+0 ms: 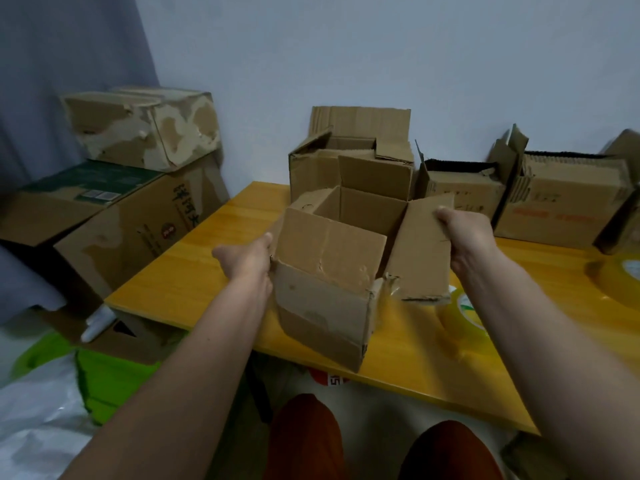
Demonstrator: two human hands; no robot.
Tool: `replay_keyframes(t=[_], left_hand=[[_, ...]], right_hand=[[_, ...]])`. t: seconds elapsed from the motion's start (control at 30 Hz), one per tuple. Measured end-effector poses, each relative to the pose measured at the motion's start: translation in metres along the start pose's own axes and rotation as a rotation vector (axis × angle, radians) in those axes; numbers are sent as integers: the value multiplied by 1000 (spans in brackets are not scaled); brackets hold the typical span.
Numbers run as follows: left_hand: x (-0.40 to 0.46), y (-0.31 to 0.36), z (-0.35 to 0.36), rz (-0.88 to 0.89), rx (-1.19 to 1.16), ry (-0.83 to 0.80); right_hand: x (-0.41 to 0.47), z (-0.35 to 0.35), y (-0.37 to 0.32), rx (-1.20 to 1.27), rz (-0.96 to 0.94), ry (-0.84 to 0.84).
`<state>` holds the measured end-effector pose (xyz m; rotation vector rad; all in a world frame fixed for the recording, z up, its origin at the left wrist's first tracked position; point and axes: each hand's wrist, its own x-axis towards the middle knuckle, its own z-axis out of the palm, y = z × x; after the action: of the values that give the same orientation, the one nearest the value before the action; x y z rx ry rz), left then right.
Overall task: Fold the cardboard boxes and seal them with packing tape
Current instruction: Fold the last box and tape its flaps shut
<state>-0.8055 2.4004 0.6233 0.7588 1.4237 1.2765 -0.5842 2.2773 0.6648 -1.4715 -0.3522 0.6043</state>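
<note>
Open box [325,282] on table [194,271]; L hand [247,258] grips side; R hand [464,237] grips flap.

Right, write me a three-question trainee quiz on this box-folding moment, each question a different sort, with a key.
1. True or false: the small brown cardboard box at the near edge of the yellow wooden table is already taped shut on top.
2. Which hand pinches the box's right flap? A) left hand B) right hand
3. Fill in: the roll of clear packing tape lies to the box's ____.

Key: 1 false, its top flaps stand open; 2 B; 3 right.
</note>
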Motion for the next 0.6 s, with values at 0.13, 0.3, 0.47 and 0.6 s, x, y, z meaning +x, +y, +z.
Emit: replay_keyframes(t=[0.13,0.3,0.47,0.6], left_hand=[[-2,9,-6,563,589,42],[-3,36,3,756,885,-681],[-11,40,6,627,1141,-867],[-16,40,-3,594,1072,-1056]], right_hand=[[-14,-3,2,86,114,-146],[-30,-3,-9,36,100,-396],[-30,-11,-27,-243,-80,-195],[-8,-19,-34,-471,-135,-67]])
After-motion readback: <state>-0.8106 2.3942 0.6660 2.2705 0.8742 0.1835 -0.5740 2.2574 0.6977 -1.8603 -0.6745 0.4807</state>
